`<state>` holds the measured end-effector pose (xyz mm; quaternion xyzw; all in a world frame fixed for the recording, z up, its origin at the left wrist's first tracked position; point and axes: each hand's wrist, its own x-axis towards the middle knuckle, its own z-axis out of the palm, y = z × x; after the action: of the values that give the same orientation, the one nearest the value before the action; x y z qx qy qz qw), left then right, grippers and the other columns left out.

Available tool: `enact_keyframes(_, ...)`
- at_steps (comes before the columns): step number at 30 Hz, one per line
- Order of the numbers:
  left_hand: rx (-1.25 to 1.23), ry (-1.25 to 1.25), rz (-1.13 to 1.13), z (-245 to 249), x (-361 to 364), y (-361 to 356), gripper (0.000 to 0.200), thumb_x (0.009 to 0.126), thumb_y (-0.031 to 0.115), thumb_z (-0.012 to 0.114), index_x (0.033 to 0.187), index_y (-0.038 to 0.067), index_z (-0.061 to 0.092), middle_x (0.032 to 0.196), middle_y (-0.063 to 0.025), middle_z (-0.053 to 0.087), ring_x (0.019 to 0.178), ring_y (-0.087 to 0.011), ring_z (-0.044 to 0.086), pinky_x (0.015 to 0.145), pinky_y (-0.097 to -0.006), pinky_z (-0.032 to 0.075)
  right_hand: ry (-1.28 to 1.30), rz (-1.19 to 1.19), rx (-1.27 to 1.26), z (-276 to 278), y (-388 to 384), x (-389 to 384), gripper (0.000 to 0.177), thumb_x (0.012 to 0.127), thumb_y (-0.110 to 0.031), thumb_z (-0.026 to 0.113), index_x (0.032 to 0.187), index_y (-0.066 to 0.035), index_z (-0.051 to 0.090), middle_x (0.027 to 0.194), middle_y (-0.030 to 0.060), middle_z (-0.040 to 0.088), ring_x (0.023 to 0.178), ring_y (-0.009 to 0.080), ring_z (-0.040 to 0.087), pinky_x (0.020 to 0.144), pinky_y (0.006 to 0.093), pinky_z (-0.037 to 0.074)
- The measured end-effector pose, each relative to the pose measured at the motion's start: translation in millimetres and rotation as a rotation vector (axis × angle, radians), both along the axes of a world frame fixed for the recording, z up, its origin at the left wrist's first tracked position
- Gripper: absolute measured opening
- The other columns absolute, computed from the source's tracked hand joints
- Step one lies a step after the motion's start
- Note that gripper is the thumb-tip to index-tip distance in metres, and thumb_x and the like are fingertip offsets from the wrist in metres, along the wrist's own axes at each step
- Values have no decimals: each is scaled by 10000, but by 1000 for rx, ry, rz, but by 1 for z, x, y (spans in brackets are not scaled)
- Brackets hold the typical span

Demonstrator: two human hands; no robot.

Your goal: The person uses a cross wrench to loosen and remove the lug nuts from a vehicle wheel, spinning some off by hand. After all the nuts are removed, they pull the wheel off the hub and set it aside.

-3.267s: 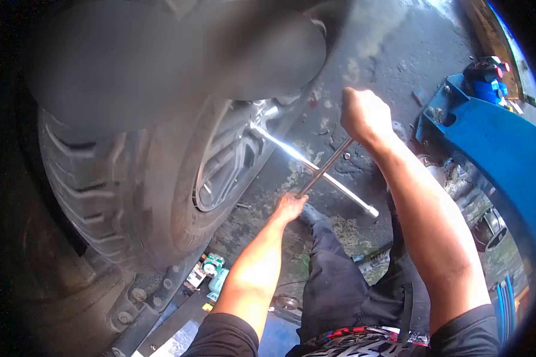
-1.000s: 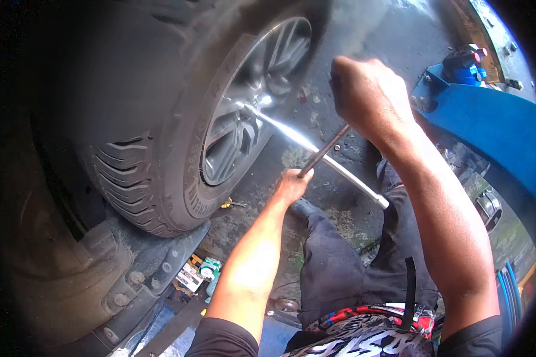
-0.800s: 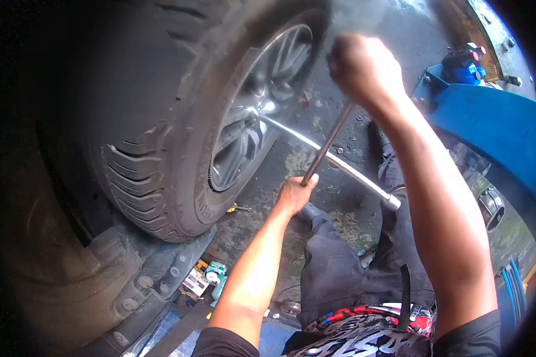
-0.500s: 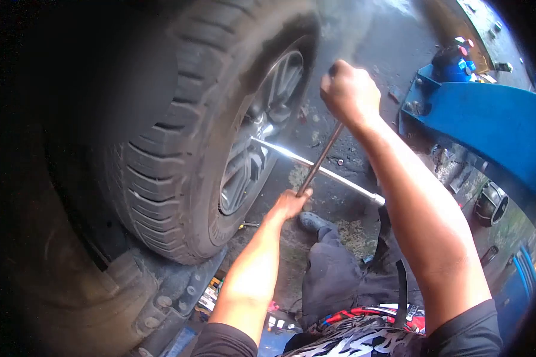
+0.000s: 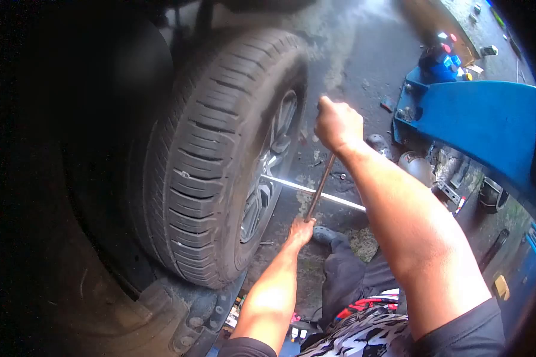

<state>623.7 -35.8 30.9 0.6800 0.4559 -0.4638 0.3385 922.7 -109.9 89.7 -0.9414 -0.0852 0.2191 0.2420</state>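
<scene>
A four-way lug wrench (image 5: 322,183) reaches from the wheel's hub area out toward my body. Its bright arm meets the alloy rim (image 5: 270,163) at one end, and the darker crossbar runs between my two hands. My right hand (image 5: 339,126) is closed around the upper end of that bar. Lower down, my left hand (image 5: 302,231) grips the other end. The tyre (image 5: 202,172) stands upright just left of both hands, tread facing me. The socket's seat on the wheel is too small to make out.
A blue lift post base (image 5: 476,113) stands at the right, with bottles (image 5: 443,62) behind it. Metal parts (image 5: 417,168) lie on the floor near it. My shoe (image 5: 327,235) is below the wrench. A dark grey metal arm (image 5: 202,315) sits under the tyre.
The view has shifted, so the tyre's tread faces me more. Both hands appear lower in the frame, still holding the wrench. The crossbar looks slightly steeper.
</scene>
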Motion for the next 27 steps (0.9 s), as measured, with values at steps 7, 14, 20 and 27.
enact_keyframes(7, 19, -33, 17, -8, -17, 1, 604, 880, 513, 584, 1055, -55, 693, 1072, -349, 641, 1119, -461, 605, 951, -493, 484, 72, 10, 77, 10, -6, 4, 164, 868, -176, 555, 965, -75, 641, 873, 226, 689, 852, 437, 673, 781, 518, 525)
enact_keyframes(14, -18, -92, 14, -17, -15, -32, 590, 880, 543, 589, 1027, -16, 708, 1023, -287, 686, 1060, -420, 653, 916, -464, 495, 86, 71, 133, 22, -47, -5, 160, 853, -139, 576, 942, -52, 676, 867, 217, 698, 867, 409, 683, 790, 495, 534)
enact_keyframes(20, -86, -51, 1, -21, 30, -39, 579, 889, 536, 599, 1058, -9, 702, 1013, -257, 702, 1049, -380, 668, 905, -441, 496, -34, 23, 130, 17, -65, 18, 170, 862, -148, 551, 939, -59, 673, 867, 233, 691, 867, 409, 684, 782, 492, 541)
enact_keyframes(27, -151, -124, 32, -46, 53, -20, 649, 897, 591, 573, 1059, -22, 707, 991, -257, 710, 1030, -372, 680, 875, -440, 504, -111, 121, 287, 33, -32, 23, 146, 814, -113, 621, 951, -64, 630, 843, 206, 689, 858, 386, 690, 757, 491, 546)
